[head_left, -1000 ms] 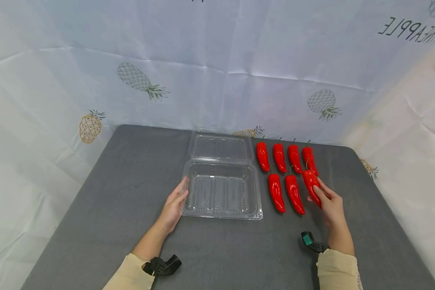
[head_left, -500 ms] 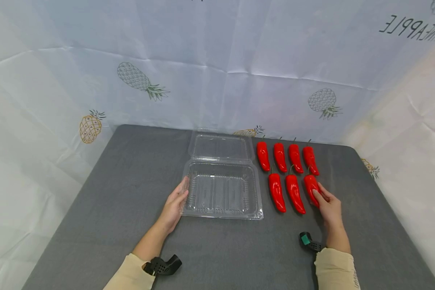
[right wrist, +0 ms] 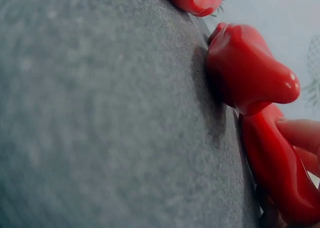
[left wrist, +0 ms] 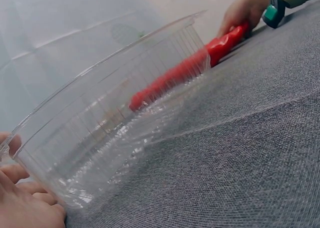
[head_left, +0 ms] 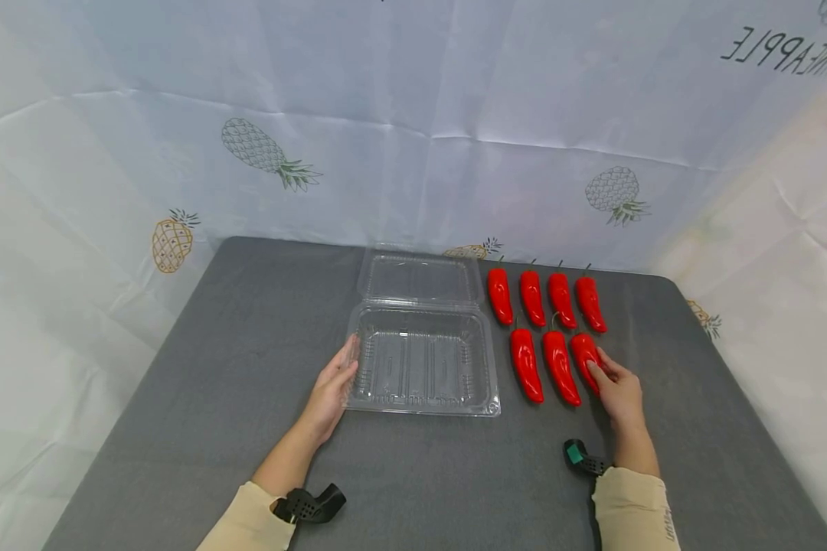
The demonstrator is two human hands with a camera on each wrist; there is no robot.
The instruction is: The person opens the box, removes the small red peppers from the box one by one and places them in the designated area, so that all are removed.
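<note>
My left hand (head_left: pixel 328 392) grips the left side of a transparent plastic clamshell box (head_left: pixel 491 363), whose lid (head_left: pixel 420 279) lies folded back behind it. Nothing is inside the box. In the left wrist view, fingers (left wrist: pixel 32 203) lie against the outer wall, at the rim. On the right, my right hand (head_left: pixel 620 392) pinches a glossy red chili pepper (head_left: pixel 582 350) between thumb and fingers, at the right end of the front row. In the right wrist view this pepper (right wrist: pixel 275 163) lies close along the cloth, partly behind a neighbouring pepper (right wrist: pixel 245 68).
Two other red peppers (head_left: pixel 526 366) share the front row. Behind them runs a back row of several more peppers (head_left: pixel 531 298), stems pointing away. Everything lies on a grey cloth-covered table (head_left: pixel 248 329); a pineapple-print curtain (head_left: pixel 413 153) hangs along its back edge.
My right hand has brought its pepper down and to the left, beside the other front-row peppers and apart from the back row. The left hand and box have stayed put.
</note>
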